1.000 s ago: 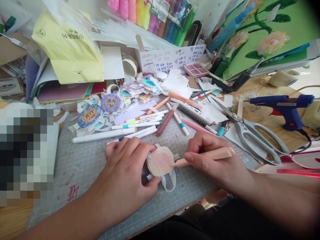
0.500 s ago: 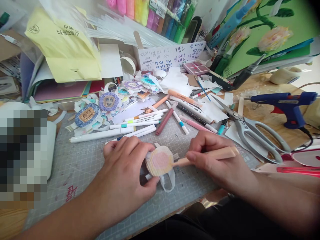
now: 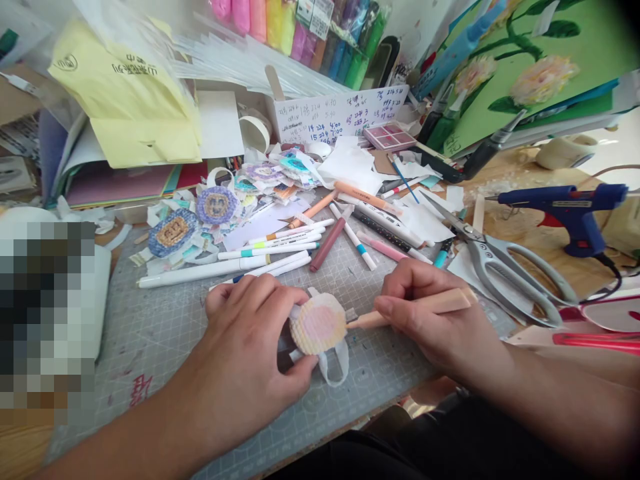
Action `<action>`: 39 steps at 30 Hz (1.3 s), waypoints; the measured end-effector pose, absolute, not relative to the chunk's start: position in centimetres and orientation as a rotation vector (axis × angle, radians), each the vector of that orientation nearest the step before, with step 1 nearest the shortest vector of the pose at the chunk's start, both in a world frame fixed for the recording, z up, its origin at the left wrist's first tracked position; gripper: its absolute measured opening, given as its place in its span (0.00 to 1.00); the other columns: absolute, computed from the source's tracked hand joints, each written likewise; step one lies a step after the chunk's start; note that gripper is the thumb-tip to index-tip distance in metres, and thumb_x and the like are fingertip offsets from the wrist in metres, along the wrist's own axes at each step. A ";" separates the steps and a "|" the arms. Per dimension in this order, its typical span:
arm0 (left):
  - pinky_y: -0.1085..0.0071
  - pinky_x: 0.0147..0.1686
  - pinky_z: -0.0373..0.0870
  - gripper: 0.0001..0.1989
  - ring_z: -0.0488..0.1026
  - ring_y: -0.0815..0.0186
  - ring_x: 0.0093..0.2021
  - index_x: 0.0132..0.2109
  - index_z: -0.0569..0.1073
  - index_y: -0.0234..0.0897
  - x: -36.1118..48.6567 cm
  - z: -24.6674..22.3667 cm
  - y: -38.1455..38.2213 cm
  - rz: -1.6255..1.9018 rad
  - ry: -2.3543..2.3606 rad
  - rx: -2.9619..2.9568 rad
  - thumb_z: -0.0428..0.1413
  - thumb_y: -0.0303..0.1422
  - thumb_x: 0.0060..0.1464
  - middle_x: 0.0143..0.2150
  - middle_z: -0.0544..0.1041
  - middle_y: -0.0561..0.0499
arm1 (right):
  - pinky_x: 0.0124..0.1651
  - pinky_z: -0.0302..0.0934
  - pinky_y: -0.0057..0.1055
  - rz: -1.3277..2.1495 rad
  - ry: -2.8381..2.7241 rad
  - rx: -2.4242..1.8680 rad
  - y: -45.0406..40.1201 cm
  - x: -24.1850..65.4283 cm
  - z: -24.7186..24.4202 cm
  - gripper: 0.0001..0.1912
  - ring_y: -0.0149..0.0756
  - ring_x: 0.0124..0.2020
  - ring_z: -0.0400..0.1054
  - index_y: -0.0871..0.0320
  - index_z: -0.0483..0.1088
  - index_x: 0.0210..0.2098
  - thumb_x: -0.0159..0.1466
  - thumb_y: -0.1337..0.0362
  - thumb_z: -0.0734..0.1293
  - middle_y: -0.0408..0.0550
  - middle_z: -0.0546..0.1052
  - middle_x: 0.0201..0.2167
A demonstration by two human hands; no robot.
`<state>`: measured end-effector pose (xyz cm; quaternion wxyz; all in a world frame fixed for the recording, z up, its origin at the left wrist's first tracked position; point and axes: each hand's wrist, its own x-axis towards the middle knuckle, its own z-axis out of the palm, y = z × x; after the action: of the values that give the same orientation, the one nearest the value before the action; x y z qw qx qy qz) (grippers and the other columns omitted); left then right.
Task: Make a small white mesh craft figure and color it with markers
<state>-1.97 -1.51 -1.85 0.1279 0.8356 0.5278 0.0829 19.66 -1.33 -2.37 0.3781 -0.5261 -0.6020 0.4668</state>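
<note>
My left hand (image 3: pixel 260 333) grips a small round paper disc (image 3: pixel 318 323) by its left side, thumb below and fingers above. The disc has a woven-looking texture, a pink middle and a pale yellow rim, with white paper strips sticking out behind it. In my right hand (image 3: pixel 425 313) is a peach-coloured marker (image 3: pixel 443 302), held like a pen. Its tip meets the disc's right rim, where the yellow is strongest. Beyond my hands lie several white markers (image 3: pixel 270 249) and a dark red marker (image 3: pixel 327 243).
Under my hands is a grey cutting mat (image 3: pixel 165 320). Scissors (image 3: pixel 505 267) and a blue glue gun (image 3: pixel 560 203) lie to the right. Coloured discs with paper strips, such as a blue one (image 3: pixel 173 233), lie at the back left. Paper scraps (image 3: pixel 350 163) are heaped behind the markers.
Both hands keep nearly the same grip and place. The marker's tip stays at the disc's right edge, with its rear end slightly shifted. The whole view has moved slightly.
</note>
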 end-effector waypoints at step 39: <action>0.55 0.45 0.53 0.18 0.66 0.55 0.44 0.44 0.68 0.45 -2.5 -2.2 -1.6 0.307 1.424 2.442 0.55 0.29 0.42 0.41 0.70 0.51 | 0.21 0.48 0.26 1.282 -1.418 -1.324 -0.5 19.6 -2.9 0.12 0.28 0.19 0.56 0.56 0.62 0.22 0.57 0.61 0.68 0.38 0.65 0.17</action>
<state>-2.46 -1.61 -2.22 0.1487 0.8493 0.4952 0.1068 19.62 -0.46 -2.94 0.3969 -0.5225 -0.5597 0.5061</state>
